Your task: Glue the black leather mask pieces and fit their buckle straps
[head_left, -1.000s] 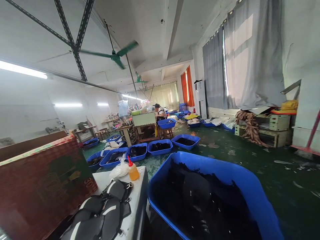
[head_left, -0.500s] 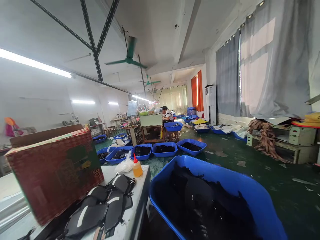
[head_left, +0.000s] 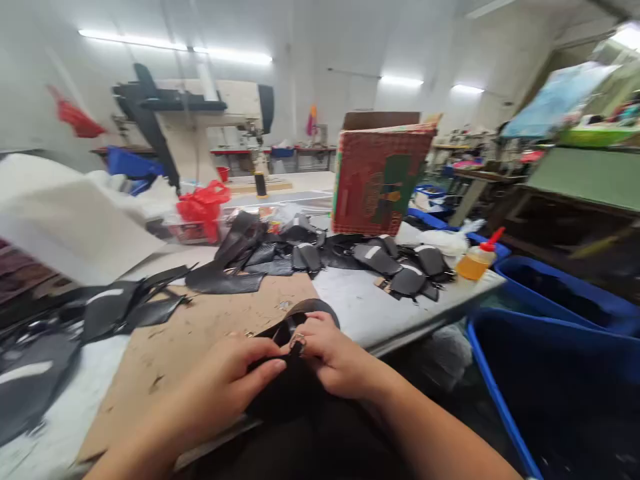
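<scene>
Low in the centre, both hands hold a black piece with a small metal buckle (head_left: 298, 343) at the table's front edge. My left hand (head_left: 227, 373), blurred, pinches a black strap between thumb and forefinger. My right hand (head_left: 330, 350) has its fingers closed around the same piece, beside the buckle. A rounded dark part (head_left: 320, 308) shows just beyond the right fingers. Under and beyond the hands lies a brown cardboard sheet (head_left: 200, 333) with scraps on it. The lower part of the black piece merges with dark clothing.
Black padded pieces (head_left: 409, 280) with white strips lie along the table. Behind them stand a red box (head_left: 375, 180) and a sewing machine (head_left: 200, 127). A glue bottle (head_left: 473, 262) is at the right corner. Blue tubs (head_left: 550, 347) stand right of the table.
The view has swung left and down from the room and large tub to the table. Both hands, not visible before, now show with the black piece in them.
</scene>
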Available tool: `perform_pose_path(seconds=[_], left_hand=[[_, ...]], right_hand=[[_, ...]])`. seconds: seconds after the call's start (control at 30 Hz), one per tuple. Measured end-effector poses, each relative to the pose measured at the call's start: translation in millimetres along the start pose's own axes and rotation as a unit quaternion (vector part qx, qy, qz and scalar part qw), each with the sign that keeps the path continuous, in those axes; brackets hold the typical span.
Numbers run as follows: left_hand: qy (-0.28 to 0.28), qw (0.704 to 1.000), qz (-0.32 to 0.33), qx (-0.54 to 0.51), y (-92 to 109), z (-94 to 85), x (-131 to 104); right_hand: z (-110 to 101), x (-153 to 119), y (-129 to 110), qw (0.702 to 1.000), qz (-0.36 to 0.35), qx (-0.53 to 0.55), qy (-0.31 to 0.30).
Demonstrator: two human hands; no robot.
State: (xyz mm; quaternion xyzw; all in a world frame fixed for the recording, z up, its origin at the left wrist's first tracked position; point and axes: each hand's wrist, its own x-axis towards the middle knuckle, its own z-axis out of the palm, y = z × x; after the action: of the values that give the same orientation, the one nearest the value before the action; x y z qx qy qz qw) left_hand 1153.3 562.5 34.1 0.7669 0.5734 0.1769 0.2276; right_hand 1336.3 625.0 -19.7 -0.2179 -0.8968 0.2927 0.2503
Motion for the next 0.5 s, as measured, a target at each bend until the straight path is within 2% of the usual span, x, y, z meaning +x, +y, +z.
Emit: perform_pose_path(seconds=[0.1, 0.2, 0.33, 0.5], left_hand=[[-0.066, 0.997, -0.037, 0.024, 8.0, 3.8, -9.0], [-0.066, 0.996, -0.045, 0.05, 12.1, 8.9, -10.4], [-0.063, 0.996, -0.053, 0.029, 10.3, 10.1, -12.0], [-0.057, 0.997, -0.056, 0.015, 12.5, 6.6, -11.3]], right_hand=[[1.6, -9.2, -1.5, 0.996, -0.019, 0.079, 0.035], [0.9, -15.2, -5.6, 0.991, -0.016, 0.115, 0.061], [1.5, -17.6, -7.3, 0.986, 0.042, 0.131, 0.095], [2.0, -16.1, -6.5, 0.988, 0.047, 0.117, 0.085]])
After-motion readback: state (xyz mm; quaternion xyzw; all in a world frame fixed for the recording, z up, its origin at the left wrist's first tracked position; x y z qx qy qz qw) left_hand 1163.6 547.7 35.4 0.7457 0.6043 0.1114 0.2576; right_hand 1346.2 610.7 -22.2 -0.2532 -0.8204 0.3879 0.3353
